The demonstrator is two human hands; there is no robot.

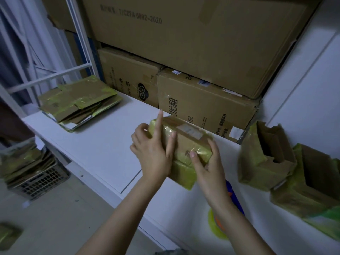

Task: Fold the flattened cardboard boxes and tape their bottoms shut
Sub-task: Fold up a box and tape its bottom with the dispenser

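Note:
A small cardboard box (189, 138) wrapped in yellow-green tape stands folded on the white table (95, 144), its taped face turned up. My left hand (152, 150) grips its left end, with the index finger stretched along the top edge. My right hand (207, 162) holds the near right corner, thumb pressed on the tape. A pile of flattened boxes (79, 102) lies at the table's far left. Two folded boxes (266, 159) (316, 183) stand open-side up at the right.
Large brown cartons (198, 100) are stacked against the wall behind the table. A white metal rack (49, 76) stands at the left. On the floor, a crate (36, 179) holds more flattened boxes. A yellow tape dispenser (217, 225) lies under my right forearm.

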